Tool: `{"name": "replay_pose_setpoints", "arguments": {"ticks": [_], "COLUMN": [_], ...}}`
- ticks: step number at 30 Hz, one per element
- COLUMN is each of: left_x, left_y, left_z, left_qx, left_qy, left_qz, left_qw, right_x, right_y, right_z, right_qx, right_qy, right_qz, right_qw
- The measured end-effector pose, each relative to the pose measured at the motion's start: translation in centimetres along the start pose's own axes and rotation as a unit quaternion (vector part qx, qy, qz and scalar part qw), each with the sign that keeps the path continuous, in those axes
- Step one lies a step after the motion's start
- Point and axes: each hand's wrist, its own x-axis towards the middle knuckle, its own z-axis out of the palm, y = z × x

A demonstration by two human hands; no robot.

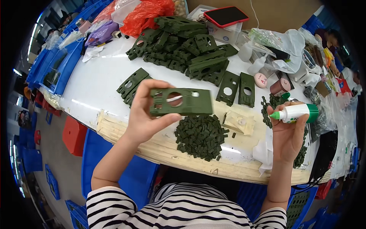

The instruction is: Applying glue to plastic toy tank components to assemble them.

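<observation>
My left hand (140, 121) grips a dark green plastic toy-vehicle hull panel (200, 104) by its left end, thumb below and fingers above. The panel has a large round hole and smaller openings. In my right hand (286, 139) is a white squeeze bottle (295, 114) with a green base and green nozzle, probably glue, lying sideways with its tip toward the panel. Below the panel sits a heap of small dark green pieces (200, 138). A tape-covered yellowish block (239, 122) lies between the heap and my right hand.
A large stack of green panels (171, 49) fills the table's back; loose panels (247, 89) lie nearer. A red-cased phone (226, 16) rests on a clear box. Plastic bags (284, 47), white bottles and a thread spool (280, 87) crowd the right. Blue crates (57, 68) stand left.
</observation>
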Motion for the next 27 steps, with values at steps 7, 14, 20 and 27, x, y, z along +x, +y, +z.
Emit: {"name": "replay_pose_setpoints", "arguments": {"ticks": [7, 14, 20, 27], "left_x": [-4.4, -3.2, 1.8, 15.9], "left_y": [-1.6, -1.3, 1.3, -0.2], "left_z": [-4.0, -3.2, -1.5, -2.2], "left_qx": [0.487, 0.663, 0.639, 0.686], "left_qy": [0.118, 0.101, 0.115, 0.142], "left_qz": [0.069, 0.105, 0.247, 0.348], "left_qw": [0.863, 0.734, 0.719, 0.623], "right_x": [-0.8, -0.8, -0.8, -0.5], "right_y": [-0.3, -0.3, -0.2, 0.0], "right_z": [0.7, 0.8, -0.5, -0.5], "right_qx": [-0.041, -0.068, -0.035, 0.0], "right_qy": [-0.008, 0.0, -0.021, 0.011], "right_qz": [-0.005, -0.015, -0.021, -0.019], "right_qw": [0.999, 0.998, 0.999, 1.0]}}
